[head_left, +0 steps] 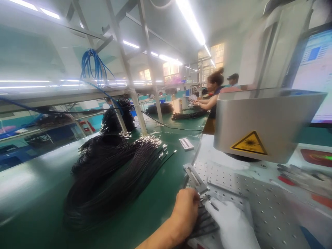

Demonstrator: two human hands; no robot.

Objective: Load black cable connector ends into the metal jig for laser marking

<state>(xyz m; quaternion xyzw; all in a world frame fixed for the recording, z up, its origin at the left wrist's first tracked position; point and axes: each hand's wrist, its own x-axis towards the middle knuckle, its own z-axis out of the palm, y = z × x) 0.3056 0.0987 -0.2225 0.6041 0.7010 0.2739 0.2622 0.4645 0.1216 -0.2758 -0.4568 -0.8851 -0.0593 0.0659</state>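
Near the grey slotted metal fixture (200,187), thin black cables (204,224) lie between the bare left hand (185,209), fingers curled, and the white-gloved right hand (232,219), both grips indeterminable, and, presumably light and pliable, suit holding near their ends.

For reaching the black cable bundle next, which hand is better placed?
Left, I'd judge: the bare left hand is nearer the black cable bundle, with green tabletop between. The gloved right hand is farther, on the perforated plate's side.
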